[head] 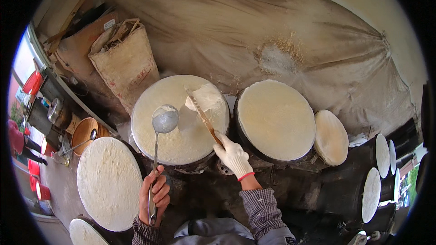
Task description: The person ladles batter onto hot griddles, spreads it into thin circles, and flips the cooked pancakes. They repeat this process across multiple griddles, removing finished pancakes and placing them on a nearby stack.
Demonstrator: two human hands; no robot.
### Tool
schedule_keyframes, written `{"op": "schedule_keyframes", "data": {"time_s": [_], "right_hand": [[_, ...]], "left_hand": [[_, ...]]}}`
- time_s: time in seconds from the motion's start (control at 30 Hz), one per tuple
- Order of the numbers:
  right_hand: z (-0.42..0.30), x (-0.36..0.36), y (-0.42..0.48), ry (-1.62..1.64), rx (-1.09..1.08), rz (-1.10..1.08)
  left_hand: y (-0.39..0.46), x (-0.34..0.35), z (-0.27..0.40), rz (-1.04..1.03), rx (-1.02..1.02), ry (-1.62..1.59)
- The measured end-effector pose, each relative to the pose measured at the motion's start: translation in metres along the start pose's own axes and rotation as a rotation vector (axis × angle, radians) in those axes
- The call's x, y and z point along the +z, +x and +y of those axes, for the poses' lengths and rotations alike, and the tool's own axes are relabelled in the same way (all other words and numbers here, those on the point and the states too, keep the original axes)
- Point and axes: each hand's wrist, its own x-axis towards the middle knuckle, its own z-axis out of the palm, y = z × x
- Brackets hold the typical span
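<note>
My left hand, bare, grips the long handle of a metal ladle, whose bowl hangs over a large round griddle. Pale batter covers much of that surface. My right hand, in a white knit glove with a red cuff, holds a wooden scraper stick. The stick slants over the griddle's right half, its far part against a mound of whitish batter or dough. Beside this lies a greyer, thinly covered patch. To the right, another griddle carries a full pale round sheet.
A stack of pale flatbreads lies right of the second griddle. A coated round stands at left, near a wooden bowl with a ladle. A sack of wood scraps leans behind. A person is at far left.
</note>
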Motion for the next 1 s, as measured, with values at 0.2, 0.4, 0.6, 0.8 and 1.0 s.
{"op": "schedule_keyframes", "data": {"time_s": [0.2, 0.4, 0.6, 0.8, 1.0], "right_hand": [[0.029, -0.021, -0.016, 0.031, 0.142, 0.097], [0.023, -0.023, -0.013, 0.166, 0.034, -0.105], [0.028, -0.048, 0.027, 0.227, 0.102, -0.121], [0.031, -0.061, 0.004, 0.41, 0.062, -0.296], [0.039, -0.046, -0.013, 0.202, 0.023, -0.249]], "left_hand": [[0.004, 0.004, -0.005, -0.042, 0.0, 0.0], [0.002, 0.003, -0.006, -0.059, -0.011, 0.019], [-0.006, 0.01, -0.012, 0.002, 0.024, 0.02], [-0.007, 0.008, -0.013, -0.08, 0.055, -0.053], [-0.007, 0.004, -0.013, -0.089, 0.067, -0.026]]}}
